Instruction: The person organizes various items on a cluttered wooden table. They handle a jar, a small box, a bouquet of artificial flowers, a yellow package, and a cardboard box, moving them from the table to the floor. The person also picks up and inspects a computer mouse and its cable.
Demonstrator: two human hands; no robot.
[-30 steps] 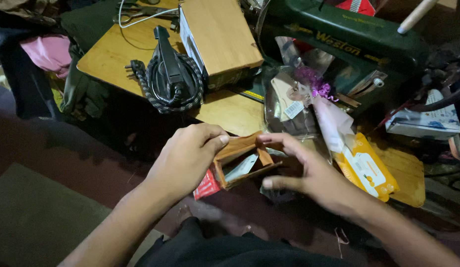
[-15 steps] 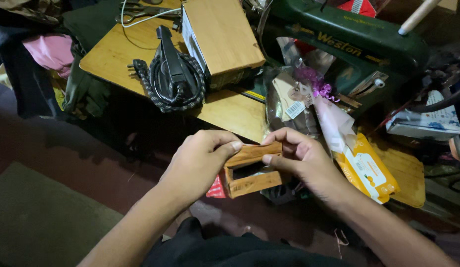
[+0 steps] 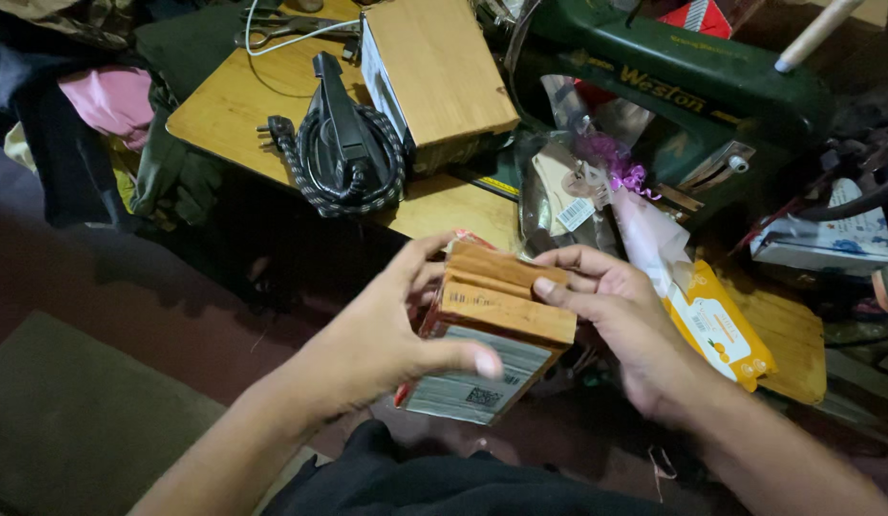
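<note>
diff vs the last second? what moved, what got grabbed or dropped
The small wooden box was open-side up between both hands; it has been turned so its closed wood side and a labelled white side face the camera. Left hand and right hand still grip it. Iron, wooden table and sewing machine unchanged.

Both forearms bare, no sleeves; hands ungloved; dark garment over lap.

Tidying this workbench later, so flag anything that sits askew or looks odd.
The large wooden box lies skewed on the table, one corner past the edge. An iron, cord wrapped round it, leans against it. Both hands hold a small wooden box; no damage shows.
</note>
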